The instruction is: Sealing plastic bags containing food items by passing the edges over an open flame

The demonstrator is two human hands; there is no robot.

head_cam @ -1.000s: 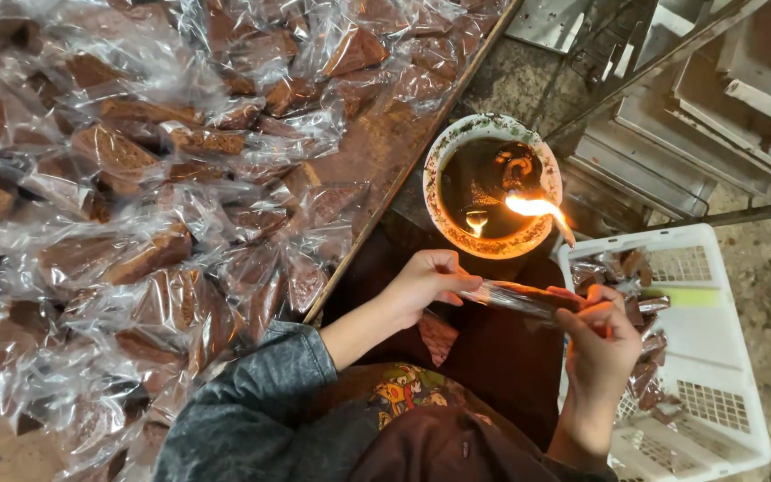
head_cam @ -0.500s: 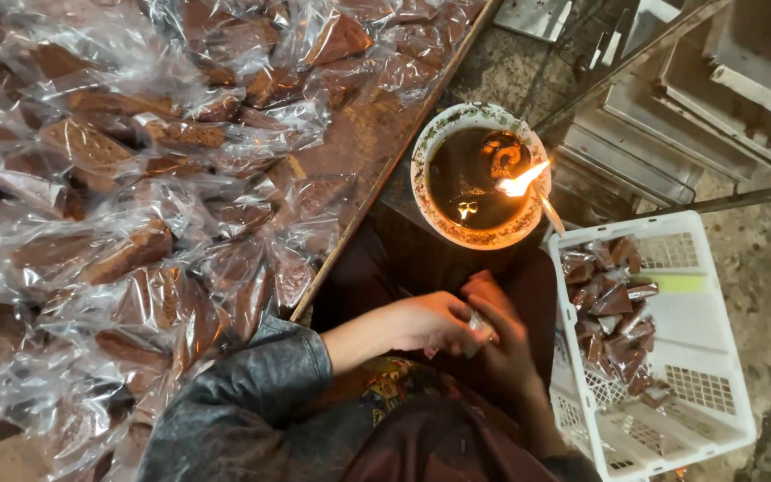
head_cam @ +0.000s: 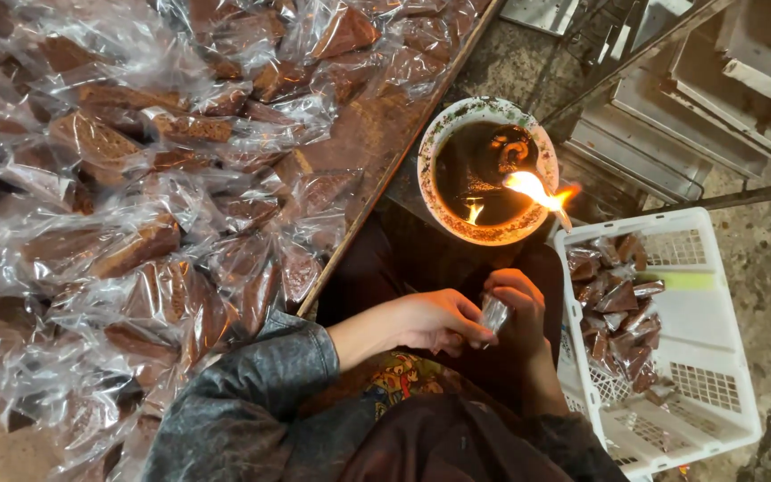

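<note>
Two hands meet low centre, both pinching one small clear plastic packet [head_cam: 495, 312]. Left hand [head_cam: 435, 319] comes in from the grey sleeve, grip closed, fingertips on the packet's left edge. Right hand [head_cam: 521, 308] curls over from the other side, grip also clenched on the packet, fingers folded round its top; can't tell what's inside, too small and shiny. Packet sits btwn the two hands, above the lap, just below the round bowl [head_cam: 488, 170] of dark liquid w/ a burning wick flame [head_cam: 537, 190] at its right rim. White plastic basket [head_cam: 707, 357] to the right holds a pile of sealed brown wedges in wrap. Tabletop [head_cam: 377, 143] on the left is covered w/ many more bagged brown pieces [head_cam: 136, 241], loose and overlapping.
</note>
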